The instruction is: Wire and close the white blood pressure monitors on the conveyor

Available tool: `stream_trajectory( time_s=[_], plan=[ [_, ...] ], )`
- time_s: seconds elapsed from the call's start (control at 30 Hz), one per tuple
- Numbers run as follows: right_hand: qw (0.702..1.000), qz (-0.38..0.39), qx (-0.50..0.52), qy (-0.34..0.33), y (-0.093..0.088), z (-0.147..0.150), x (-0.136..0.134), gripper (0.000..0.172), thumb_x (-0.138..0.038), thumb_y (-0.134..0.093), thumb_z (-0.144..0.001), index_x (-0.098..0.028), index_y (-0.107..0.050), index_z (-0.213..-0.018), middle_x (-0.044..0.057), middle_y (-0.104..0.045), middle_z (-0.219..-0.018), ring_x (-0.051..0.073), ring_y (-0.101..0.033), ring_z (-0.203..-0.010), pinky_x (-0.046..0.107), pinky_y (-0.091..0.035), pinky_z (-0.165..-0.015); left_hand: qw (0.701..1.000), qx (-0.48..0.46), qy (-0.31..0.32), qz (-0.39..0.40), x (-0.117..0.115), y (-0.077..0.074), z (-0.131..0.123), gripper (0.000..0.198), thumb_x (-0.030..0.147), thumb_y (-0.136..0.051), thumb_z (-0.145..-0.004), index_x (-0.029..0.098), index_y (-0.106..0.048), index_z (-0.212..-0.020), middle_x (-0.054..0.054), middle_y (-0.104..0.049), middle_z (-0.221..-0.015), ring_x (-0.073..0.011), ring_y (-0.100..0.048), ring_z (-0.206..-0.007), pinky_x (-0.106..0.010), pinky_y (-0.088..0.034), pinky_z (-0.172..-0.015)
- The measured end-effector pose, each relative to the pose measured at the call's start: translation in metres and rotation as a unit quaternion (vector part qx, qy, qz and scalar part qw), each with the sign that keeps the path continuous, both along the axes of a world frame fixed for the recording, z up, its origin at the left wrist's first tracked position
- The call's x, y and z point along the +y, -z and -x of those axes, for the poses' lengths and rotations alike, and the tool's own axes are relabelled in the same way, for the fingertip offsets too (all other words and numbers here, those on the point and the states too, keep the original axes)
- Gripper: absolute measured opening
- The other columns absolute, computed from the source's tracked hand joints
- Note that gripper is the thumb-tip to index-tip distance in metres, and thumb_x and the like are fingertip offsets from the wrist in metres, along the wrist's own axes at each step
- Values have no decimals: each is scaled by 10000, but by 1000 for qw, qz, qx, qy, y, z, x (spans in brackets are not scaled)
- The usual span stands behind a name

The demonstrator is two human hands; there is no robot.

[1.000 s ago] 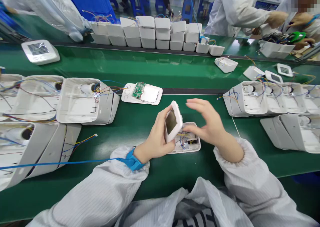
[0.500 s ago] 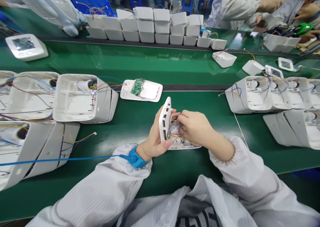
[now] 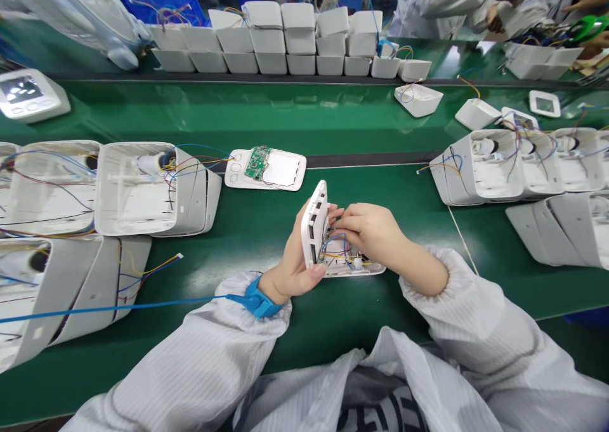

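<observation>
My left hand (image 3: 291,264) grips a white plastic casing half (image 3: 314,222) by its back and lower edge, tilting it upright so that its slotted side edge faces me. Thin coloured wires (image 3: 339,245) run from it to a second, flat white casing part (image 3: 349,271) lying on the bench. My right hand (image 3: 373,229) reaches in from the right, its fingers pinched together against the inner side of the upright half. Whatever lies between those fingertips is hidden. A blue strap (image 3: 257,299) with a cord circles my left wrist.
A white front panel (image 3: 291,169) with a green circuit board (image 3: 258,163) lies beyond my hands. Open white housings (image 3: 195,197) with wires stand left, more housings (image 3: 451,172) right. Stacked white boxes (image 3: 266,42) line the back. Another person's sleeves (image 3: 438,7) show far right.
My right hand has shifted slightly up and away from the flat part, uncovering more wires and a small white connector. My left hand still holds the upright half. The view has shifted slightly.
</observation>
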State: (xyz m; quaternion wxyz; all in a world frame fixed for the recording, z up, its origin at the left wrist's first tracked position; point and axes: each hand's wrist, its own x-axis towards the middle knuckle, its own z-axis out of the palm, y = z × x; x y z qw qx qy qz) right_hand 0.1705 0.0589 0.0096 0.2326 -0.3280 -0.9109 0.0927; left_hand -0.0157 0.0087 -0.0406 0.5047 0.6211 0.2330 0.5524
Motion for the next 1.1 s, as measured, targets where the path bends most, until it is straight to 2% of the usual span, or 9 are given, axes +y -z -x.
stream_trajectory(
  time_s=[0.13, 0.3, 0.4, 0.57, 0.73, 0.83, 0.9, 1.0, 1.1],
  plan=[
    [1000, -9, 21, -9, -2, 0, 0, 156, -272, -642, -942, -217, -783, -907, 28, -720, -831, 168, -639, -787, 293, -441, -685, 1000, 2, 0, 7, -1, -2, 0, 884, 636, -646, -801, 186, -323, -1490, -202, -396, -1514, -405, -435, -1397, -606, -334, -1179],
    [998, 0, 46, -30, -2, -2, -1, 170, -195, -600, -936, -195, -770, -932, 39, -733, -893, 180, -640, -814, 301, -468, -713, 999, 3, -5, 39, -5, -12, -1, 787, 605, -615, -836, 198, -378, -1466, -178, -430, -1506, -389, -458, -1387, -601, -343, -1179],
    [999, -7, 43, -32, -2, -2, -2, 186, -157, -573, -915, -172, -758, -929, 45, -736, -903, 193, -625, -809, 316, -470, -719, 999, 11, -9, 34, -5, -16, -1, 731, 570, -625, -844, 201, -425, -1442, -166, -460, -1490, -381, -479, -1371, -586, -355, -1179],
    [1000, -16, 0, -18, -2, -1, -2, 184, -140, -556, -894, -167, -737, -874, 49, -725, -889, 191, -606, -818, 308, -445, -697, 999, 44, -1, 16, -1, -17, 0, 714, 539, -602, -867, 222, -414, -1479, -139, -478, -1499, -369, -458, -1393, -563, -359, -1189],
    [996, -71, -56, -1, -6, 1, -3, 219, -196, -546, -935, -142, -706, -796, 71, -681, -790, 191, -564, -743, 320, -366, -622, 998, 56, 11, 26, -1, -20, 0, 718, 529, -582, -876, 226, -395, -1499, -122, -476, -1511, -378, -459, -1392, -557, -395, -1167],
    [992, -85, -91, -3, -10, 3, -5, 233, -179, -525, -944, -130, -704, -802, 75, -666, -771, 190, -541, -703, 333, -327, -599, 994, 105, 10, 4, 0, -23, 3, 768, 514, -592, -874, 218, -341, -1537, -115, -457, -1531, -391, -407, -1426, -544, -347, -1201],
    [992, -70, -107, -10, -11, 4, -6, 213, -158, -534, -934, -125, -708, -815, 77, -669, -787, 189, -544, -706, 336, -330, -602, 993, 120, 7, -7, 1, -23, 3, 803, 514, -612, -863, 216, -320, -1549, -122, -444, -1540, -394, -384, -1441, -547, -314, -1218],
    [995, -16, -95, 6, -11, 4, -6, 207, -192, -552, -948, -138, -729, -855, 73, -671, -799, 193, -571, -746, 326, -364, -620, 997, 65, 8, 29, 0, -21, 1, 774, 531, -630, -851, 232, -374, -1518, -139, -457, -1522, -382, -438, -1408, -560, -341, -1196],
    [998, 62, 2, 27, -14, -1, -5, 232, -262, -544, -984, -169, -744, -913, 60, -676, -863, 181, -608, -825, 307, -436, -697, 997, -7, 5, 81, -3, -17, -2, 701, 538, -647, -842, 234, -458, -1446, -151, -499, -1476, -363, -507, -1350, -548, -403, -1151]
  ],
)
